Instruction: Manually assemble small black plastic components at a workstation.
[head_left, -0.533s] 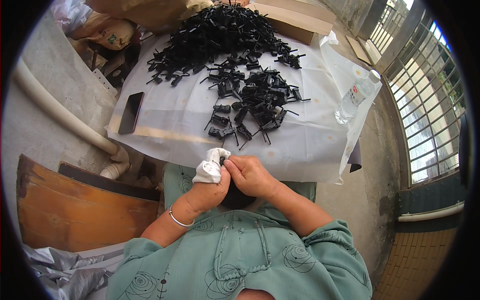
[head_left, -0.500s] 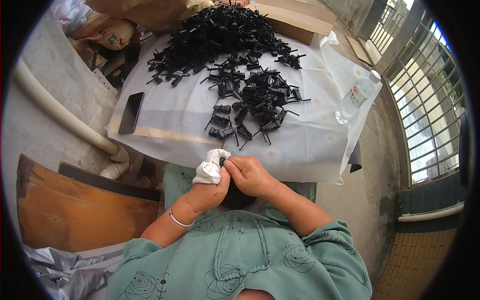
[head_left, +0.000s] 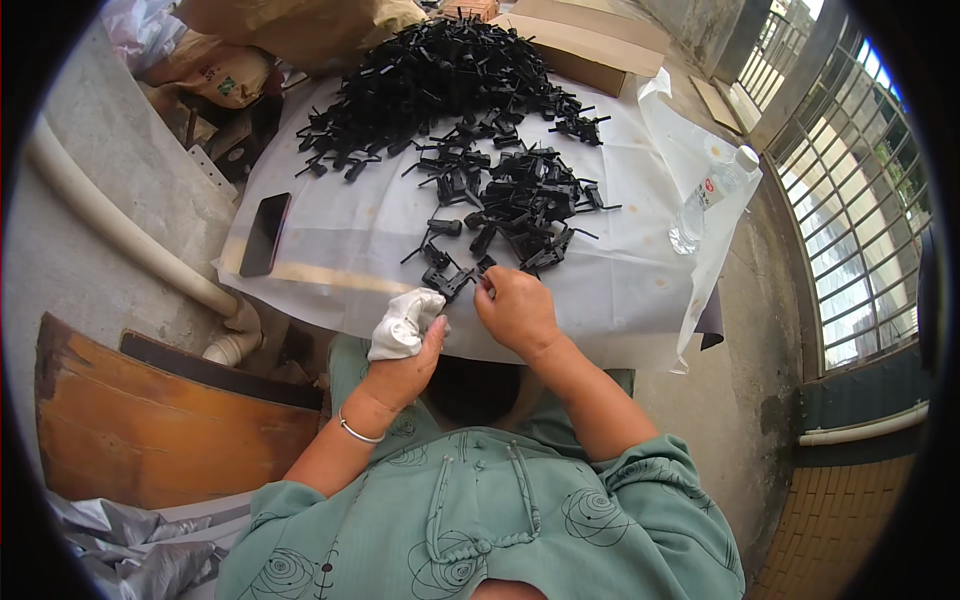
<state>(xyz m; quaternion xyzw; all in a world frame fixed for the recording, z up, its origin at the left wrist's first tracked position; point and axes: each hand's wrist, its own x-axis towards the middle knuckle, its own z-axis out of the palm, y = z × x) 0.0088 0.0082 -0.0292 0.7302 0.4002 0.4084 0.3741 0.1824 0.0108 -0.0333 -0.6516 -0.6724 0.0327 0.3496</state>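
My left hand (head_left: 408,335) has a white cloth covering over its fingers, with the bare thumb held apart from them. Nothing shows between thumb and cloth. Its covered fingertips are close beside a black plastic clip-like part (head_left: 450,283) with a thin arm, at the table's near edge. Just to the right, my bare right hand (head_left: 520,312) reaches over the table with its fingers pinched on a small black plastic part (head_left: 486,265) at the near end of the pile, partly hidden by the fingers. More such parts (head_left: 535,195) lie loosely heaped ahead of both hands.
A large heap of black parts (head_left: 440,80) covers the back of the white-sheeted table (head_left: 340,235). At the left lies a phone (head_left: 265,235); at the right edge stands a clear water bottle (head_left: 710,200). Behind is a cardboard box (head_left: 580,50). A barred window is at the right.
My hands have parted from the work held between them. The right hand has moved forward to the near parts; the left has shifted slightly left. A black part now lies by the left fingertips.
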